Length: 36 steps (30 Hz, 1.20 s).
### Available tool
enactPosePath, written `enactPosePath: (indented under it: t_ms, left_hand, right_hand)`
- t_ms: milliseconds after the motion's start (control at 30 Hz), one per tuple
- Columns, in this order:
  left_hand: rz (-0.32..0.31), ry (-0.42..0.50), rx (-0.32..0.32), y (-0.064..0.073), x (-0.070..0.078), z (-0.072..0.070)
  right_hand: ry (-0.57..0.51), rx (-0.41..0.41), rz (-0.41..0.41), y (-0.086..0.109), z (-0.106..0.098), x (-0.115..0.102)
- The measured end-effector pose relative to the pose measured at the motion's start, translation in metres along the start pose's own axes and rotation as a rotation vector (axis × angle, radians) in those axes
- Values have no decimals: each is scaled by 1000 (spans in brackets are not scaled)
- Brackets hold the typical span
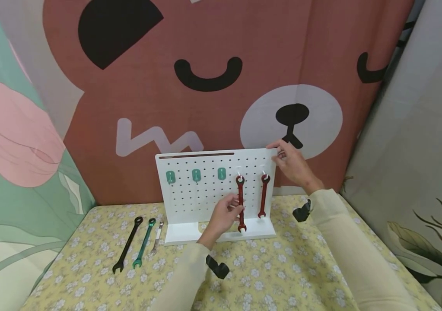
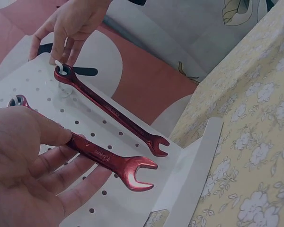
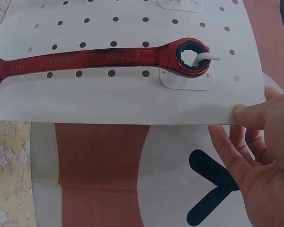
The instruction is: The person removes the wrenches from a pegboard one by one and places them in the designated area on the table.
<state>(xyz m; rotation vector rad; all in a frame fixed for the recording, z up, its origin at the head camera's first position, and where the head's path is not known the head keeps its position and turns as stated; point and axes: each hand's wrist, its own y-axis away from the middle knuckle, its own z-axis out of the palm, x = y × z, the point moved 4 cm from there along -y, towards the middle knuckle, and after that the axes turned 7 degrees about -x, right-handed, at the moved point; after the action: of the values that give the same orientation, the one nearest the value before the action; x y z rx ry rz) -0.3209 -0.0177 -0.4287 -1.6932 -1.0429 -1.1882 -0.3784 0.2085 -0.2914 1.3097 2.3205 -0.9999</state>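
Note:
A white pegboard point(image 1: 205, 203) stands upright on its base. My left hand point(image 1: 224, 216) pinches a red combination wrench point(image 2: 92, 150) between thumb and fingers, around the middle of its shaft. The ring end of that wrench sits at a white hook on the board, and its open end points down. Up at the board's top right corner, my right hand point(image 3: 265, 142) grips the edge, thumb on the front face and fingers behind. A second red wrench point(image 3: 94, 57), marked 13mm, hangs by its ring from another white hook point(image 3: 209, 56) beside it.
Three teal hooks point(image 1: 196, 175) are fixed in a row on the board's left part. Left of the base, a black wrench point(image 1: 126, 246), a green wrench point(image 1: 144, 242) and a smaller silver wrench point(image 1: 157, 238) lie on the flowered tablecloth point(image 1: 88, 259). Printed curtains hang behind.

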Motion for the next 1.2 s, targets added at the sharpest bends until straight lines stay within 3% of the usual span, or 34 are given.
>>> enactPosePath:
  t_ms: [467, 933, 1200]
  left_hand:
    - [-21, 199, -45, 6, 16, 4]
    - [17, 160, -114, 12, 26, 0]
    - [25, 186, -161, 34, 33, -9]
  right_hand:
    - [1, -1, 0, 0, 0, -1]
    - [1, -11, -4, -1, 0, 1]
    - [2, -13, -7, -1, 0, 1]
